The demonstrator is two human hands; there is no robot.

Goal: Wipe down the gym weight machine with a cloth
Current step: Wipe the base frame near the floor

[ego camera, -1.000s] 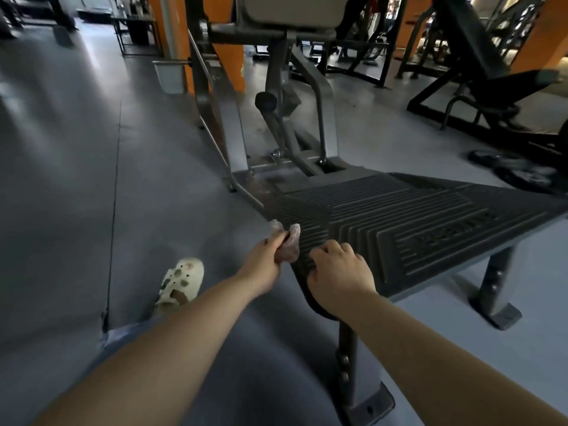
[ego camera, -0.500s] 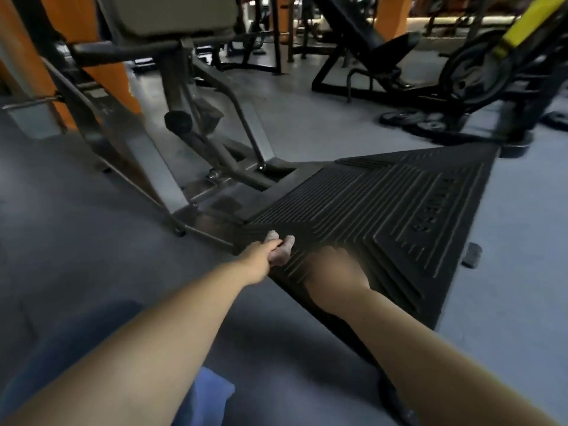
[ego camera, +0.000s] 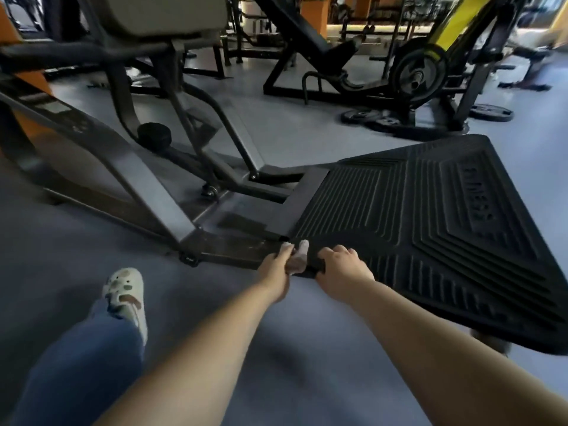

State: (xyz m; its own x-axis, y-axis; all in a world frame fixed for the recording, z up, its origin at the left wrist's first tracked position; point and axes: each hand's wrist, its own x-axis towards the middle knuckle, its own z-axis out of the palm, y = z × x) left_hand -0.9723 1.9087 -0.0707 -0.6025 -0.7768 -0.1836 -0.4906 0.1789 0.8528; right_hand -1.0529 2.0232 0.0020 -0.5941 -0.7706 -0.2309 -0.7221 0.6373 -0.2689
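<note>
A: Head view is filled mostly by grey gym floor [ego camera: 61, 247]. What is seen on it, largest first?

B: A gym weight machine [ego camera: 172, 167] is spread across the left and centre: grey steel frame, a pale pad at the top edge. Its ribbed black footplate [ego camera: 430, 229] is seen on the right, tilted, with raised lettering that is too blurred to be read.

A: Behind it?

B: A second machine with a yellow arm [ego camera: 445, 23] and a loaded weight plate [ego camera: 419, 73] is noted at upper right. Loose plates [ego camera: 491, 112] are laid on the floor beside it.

A: The person?

B: A blue trouser leg [ego camera: 86, 358] and a pale perforated clog [ego camera: 126, 290] are seen at lower left. Both bare forearms are stretched forward to the footplate's near left corner.

A: The hands, and the cloth?

B: The right hand [ego camera: 341, 269] is curled over the plate's corner edge, clamped on it. Just beside it, the left hand [ego camera: 276, 269] is closed on a small pale cloth [ego camera: 299, 256], bunched and pressed against that same corner where the plate meets the frame rail. The hands are near each other; whether they touch cannot be told.
</note>
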